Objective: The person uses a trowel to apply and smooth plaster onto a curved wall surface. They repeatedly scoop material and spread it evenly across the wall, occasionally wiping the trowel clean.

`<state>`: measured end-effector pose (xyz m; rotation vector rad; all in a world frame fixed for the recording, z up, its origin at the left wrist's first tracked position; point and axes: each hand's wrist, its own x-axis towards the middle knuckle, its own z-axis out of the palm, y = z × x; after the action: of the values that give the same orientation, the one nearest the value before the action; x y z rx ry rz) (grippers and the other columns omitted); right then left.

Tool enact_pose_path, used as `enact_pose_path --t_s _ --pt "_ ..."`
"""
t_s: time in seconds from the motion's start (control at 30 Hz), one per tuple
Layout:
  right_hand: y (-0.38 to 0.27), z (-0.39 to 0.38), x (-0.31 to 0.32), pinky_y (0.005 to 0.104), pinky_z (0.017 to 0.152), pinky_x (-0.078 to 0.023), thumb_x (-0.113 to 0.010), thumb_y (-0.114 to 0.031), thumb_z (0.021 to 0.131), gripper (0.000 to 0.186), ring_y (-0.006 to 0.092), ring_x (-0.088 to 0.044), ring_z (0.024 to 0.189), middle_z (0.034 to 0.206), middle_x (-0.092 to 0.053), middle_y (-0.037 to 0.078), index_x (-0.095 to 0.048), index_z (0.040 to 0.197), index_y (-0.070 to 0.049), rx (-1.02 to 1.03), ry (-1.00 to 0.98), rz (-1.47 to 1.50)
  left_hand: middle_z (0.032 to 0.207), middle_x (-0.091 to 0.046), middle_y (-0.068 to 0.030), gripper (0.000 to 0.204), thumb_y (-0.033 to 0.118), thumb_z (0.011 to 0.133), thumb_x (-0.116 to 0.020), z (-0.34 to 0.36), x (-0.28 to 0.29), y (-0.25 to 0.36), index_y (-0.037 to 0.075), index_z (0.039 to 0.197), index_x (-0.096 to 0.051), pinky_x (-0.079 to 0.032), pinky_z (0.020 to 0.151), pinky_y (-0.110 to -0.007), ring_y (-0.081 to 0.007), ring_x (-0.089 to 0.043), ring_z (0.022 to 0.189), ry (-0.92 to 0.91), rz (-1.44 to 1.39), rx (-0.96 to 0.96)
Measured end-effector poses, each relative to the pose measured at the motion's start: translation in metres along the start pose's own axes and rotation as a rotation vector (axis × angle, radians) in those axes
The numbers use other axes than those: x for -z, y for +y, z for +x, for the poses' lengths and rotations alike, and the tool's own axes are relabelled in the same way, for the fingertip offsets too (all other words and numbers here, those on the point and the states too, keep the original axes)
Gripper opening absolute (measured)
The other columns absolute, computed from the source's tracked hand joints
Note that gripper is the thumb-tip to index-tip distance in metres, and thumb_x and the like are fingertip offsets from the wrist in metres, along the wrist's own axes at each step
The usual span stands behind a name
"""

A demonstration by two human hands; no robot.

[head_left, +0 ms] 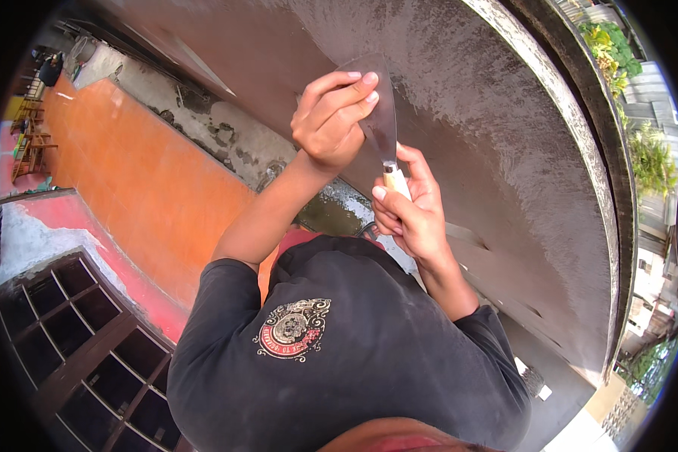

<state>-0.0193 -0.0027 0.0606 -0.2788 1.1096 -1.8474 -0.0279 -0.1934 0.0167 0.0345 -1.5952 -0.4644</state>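
My right hand is closed round the pale wooden handle of a putty knife, its thumb lying along the handle. The wide metal blade flares away from the handle toward the top of the view. My left hand pinches the blade from its left side, the fingertips resting on the metal; its thumb is hidden. Behind the tool stands a grey-brown wall with rough, lighter streaks of plaster on its upper part.
A worn wall ledge curves along the right. An orange floor lies left, beside a stained concrete strip. Lower left is a dark-framed paned window; wooden chairs stand far left. Greenery shows beyond the ledge.
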Motion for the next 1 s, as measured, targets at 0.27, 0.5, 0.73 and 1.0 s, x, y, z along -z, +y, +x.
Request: enact_pose_path --t_s 0.27,0.5,0.73,1.0 --pt "0.007 -0.006 -0.004 0.0216 0.041 -0.027 -0.051 0.007 0.096 0.061 0.0034 -0.035 0.047 0.078 -0.05 0.002 -0.032 0.149 -0.018 0.021 -0.084 0.162 0.095 -0.077 -0.0068 0.013 -0.002 0.068 -0.076 0.002 0.004 0.009 0.003 0.08 -0.073 -0.061 0.067 -0.03 -0.0257 -0.071 0.087 -0.066 -0.104 -0.138" --pt "0.02 -0.007 0.004 0.0213 0.042 -0.028 -0.05 0.007 0.096 0.063 0.0043 -0.034 0.047 0.078 -0.05 0.003 -0.032 0.149 -0.022 0.022 -0.161 0.197 0.094 -0.077 -0.0077 0.011 -0.001 0.068 -0.078 -0.003 0.005 0.006 0.002 0.077 -0.073 -0.062 0.066 -0.03 -0.0248 -0.071 0.087 -0.075 -0.166 -0.187" --pt "0.021 0.001 0.006 0.0224 0.041 -0.03 -0.05 0.007 0.097 0.061 0.0047 -0.035 0.047 0.078 -0.049 0.004 -0.031 0.149 -0.02 -0.031 -0.029 0.156 0.096 -0.077 -0.0081 0.013 -0.004 0.068 -0.075 0.002 0.004 -0.005 0.002 0.079 -0.072 -0.062 0.068 -0.031 -0.0262 -0.072 0.088 -0.036 -0.079 -0.102" --pt "0.043 -0.023 0.008 0.0222 0.041 -0.027 -0.049 0.007 0.096 0.062 0.0043 -0.035 0.046 0.078 -0.05 0.003 -0.029 0.148 -0.021 -0.048 0.024 0.192 0.093 -0.077 -0.0091 0.016 -0.007 0.068 -0.078 -0.034 0.009 0.011 0.002 0.08 -0.071 -0.062 0.07 -0.033 -0.0283 -0.072 0.088 -0.171 -0.172 -0.007"
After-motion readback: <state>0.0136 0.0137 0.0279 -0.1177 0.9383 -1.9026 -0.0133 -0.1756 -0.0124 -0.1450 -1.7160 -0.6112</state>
